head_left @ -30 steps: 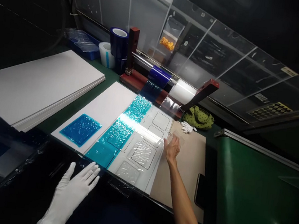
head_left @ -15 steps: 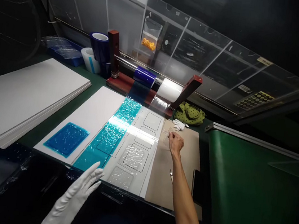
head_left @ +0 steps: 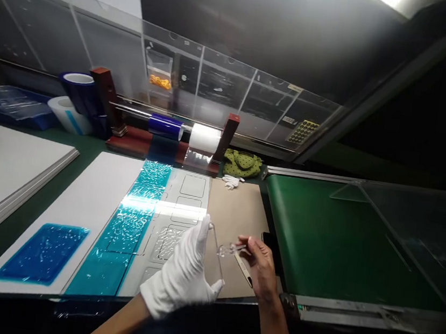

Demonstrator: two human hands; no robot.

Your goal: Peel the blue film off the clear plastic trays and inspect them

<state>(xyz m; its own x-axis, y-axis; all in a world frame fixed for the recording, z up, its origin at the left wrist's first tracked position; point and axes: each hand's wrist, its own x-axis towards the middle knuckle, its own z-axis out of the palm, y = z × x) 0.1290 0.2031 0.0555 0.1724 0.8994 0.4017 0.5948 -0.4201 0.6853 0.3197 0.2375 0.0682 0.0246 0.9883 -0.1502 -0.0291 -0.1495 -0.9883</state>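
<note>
My left hand [head_left: 183, 273], in a white glove, grips a thin clear plate [head_left: 217, 255] by its edges between thumb and fingers. The plate stands tilted above the brown board [head_left: 234, 211]. Bare and pinched, my right hand [head_left: 258, 261] holds a small clear piece [head_left: 229, 249] close to the plate's face; whether they touch is unclear. To the left, a teal film strip [head_left: 135, 221] runs down from a blue roll [head_left: 165, 126], beside a white sheet with outlined rounded squares [head_left: 193, 186]. A blue film square [head_left: 42, 253] lies farther left.
A white roll [head_left: 205, 138] shares the red wooden stand [head_left: 131, 141]. White sheets [head_left: 11, 168] are stacked at left. A green pouch [head_left: 242, 164] and white glove [head_left: 232, 182] sit behind the brown board. A green conveyor belt [head_left: 320, 238] lies at right.
The view has swung right. My left hand has come up over the boards and now holds the clear plate. My right hand has moved nearer to me, with the small clear piece in its fingers.
</note>
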